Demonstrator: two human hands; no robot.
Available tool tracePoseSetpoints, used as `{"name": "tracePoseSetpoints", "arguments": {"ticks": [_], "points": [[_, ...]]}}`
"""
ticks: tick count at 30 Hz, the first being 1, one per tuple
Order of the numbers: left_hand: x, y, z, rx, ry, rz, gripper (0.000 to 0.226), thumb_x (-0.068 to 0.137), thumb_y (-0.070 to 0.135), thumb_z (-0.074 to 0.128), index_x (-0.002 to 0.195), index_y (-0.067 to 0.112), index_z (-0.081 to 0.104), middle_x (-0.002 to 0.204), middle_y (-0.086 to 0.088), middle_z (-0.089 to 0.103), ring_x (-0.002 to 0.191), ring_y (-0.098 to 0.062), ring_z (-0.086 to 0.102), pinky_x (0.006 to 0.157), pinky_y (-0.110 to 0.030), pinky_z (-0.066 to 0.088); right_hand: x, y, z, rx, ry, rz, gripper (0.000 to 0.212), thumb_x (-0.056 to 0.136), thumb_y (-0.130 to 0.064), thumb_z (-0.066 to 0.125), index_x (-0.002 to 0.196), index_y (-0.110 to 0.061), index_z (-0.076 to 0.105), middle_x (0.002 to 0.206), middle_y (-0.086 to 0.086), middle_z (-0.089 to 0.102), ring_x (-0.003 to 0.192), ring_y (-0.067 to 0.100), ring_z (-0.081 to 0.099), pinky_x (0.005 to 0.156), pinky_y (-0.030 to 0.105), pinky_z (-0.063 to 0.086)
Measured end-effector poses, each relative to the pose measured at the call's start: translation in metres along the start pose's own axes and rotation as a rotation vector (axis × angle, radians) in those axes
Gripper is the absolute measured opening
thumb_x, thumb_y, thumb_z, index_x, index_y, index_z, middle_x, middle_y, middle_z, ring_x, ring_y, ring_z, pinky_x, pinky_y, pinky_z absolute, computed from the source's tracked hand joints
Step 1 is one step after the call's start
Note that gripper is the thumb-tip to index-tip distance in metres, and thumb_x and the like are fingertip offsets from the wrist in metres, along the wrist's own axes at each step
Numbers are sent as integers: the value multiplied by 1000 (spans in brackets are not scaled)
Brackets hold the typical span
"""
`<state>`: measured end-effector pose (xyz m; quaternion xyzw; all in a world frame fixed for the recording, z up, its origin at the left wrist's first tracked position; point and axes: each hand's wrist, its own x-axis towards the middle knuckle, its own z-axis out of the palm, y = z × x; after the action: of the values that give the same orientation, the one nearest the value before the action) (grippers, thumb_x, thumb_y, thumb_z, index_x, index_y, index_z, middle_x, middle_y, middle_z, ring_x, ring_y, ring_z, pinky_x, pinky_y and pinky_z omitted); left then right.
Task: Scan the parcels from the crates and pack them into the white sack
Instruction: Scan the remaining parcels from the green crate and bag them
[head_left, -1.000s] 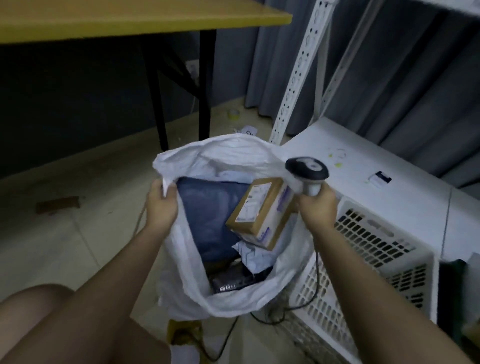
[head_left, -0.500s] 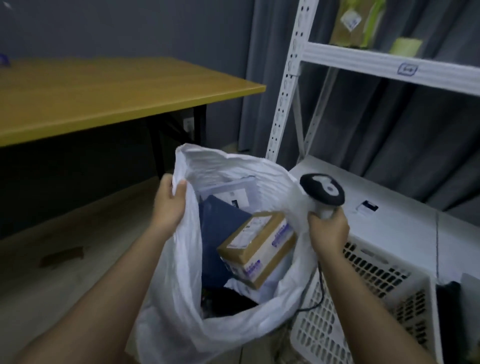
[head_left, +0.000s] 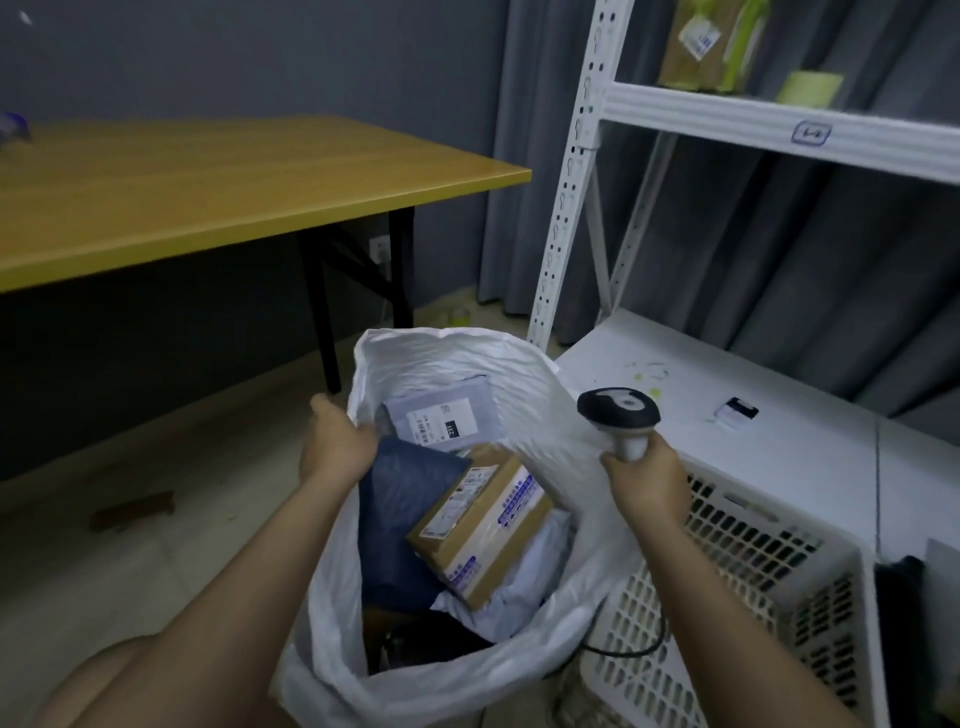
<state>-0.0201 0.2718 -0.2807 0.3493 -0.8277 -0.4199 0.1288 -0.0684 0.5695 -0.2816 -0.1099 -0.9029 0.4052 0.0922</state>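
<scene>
White sack (head_left: 524, 384), crinkly plastic, stood open on floor btwn both hands. Inside: tilted cardboard box (head_left: 480, 525) w/ labels, dark blue parcel (head_left: 400, 514). Left hand (head_left: 335, 447) gripped sack rim; right hand (head_left: 644, 480) clutched scanner (head_left: 619, 415) plus rim.

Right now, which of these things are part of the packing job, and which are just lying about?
Part of the job: white sack, cardboard parcel, dark blue parcel, scanner, white crate.

Lying about: yellow table, shelf rack, tape roll.
</scene>
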Motion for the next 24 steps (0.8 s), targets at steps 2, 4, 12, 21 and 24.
{"name": "tracePoseSetpoints", "arguments": {"ticks": [2, 4, 12, 21, 24], "points": [[-2, 0, 2, 41, 5, 79, 31, 93, 17, 51, 123, 6, 52, 121, -19, 58, 105, -36, 56, 79, -35, 40, 2, -7, -6, -115, -29, -37, 17, 85, -12, 64, 101, -14, 56, 86, 5, 56, 77, 27, 53, 67, 32, 40], [-4, 2, -2, -27, 41, 168, 22, 95, 11, 44, 109, 9, 61, 110, -17, 63, 95, -32, 56, 76, -33, 41, 8, -24, -15, -121, -11, -90, 18, 83, -8, 61, 98, -15, 56, 84, 4, 55, 76, 26, 51, 66, 31, 38], [-9, -1, -16, -113, 91, 207, 25, 92, 4, 48, 113, 6, 60, 112, -17, 63, 102, -33, 57, 77, -29, 37, 3, -40, -24, 39, 59, -14, 29, 84, -15, 67, 112, -11, 60, 102, 14, 65, 91, 33, 60, 77, 37, 47], [-41, -4, -21, 74, 7, 212, 47, 88, 3, 47, 135, 7, 46, 143, -20, 39, 131, -36, 36, 108, -45, 32, -32, -5, -36, 275, 5, 149, 32, 81, -18, 76, 107, -7, 59, 89, 6, 61, 77, 22, 55, 71, 32, 42], [-69, 10, -8, 171, 57, 360, 56, 90, 6, 51, 144, 12, 38, 154, -15, 24, 143, -30, 16, 117, -45, 8, -44, 3, -54, 436, 11, 232, 27, 81, -17, 76, 100, -4, 61, 91, 11, 66, 83, 28, 63, 74, 41, 53]]}}
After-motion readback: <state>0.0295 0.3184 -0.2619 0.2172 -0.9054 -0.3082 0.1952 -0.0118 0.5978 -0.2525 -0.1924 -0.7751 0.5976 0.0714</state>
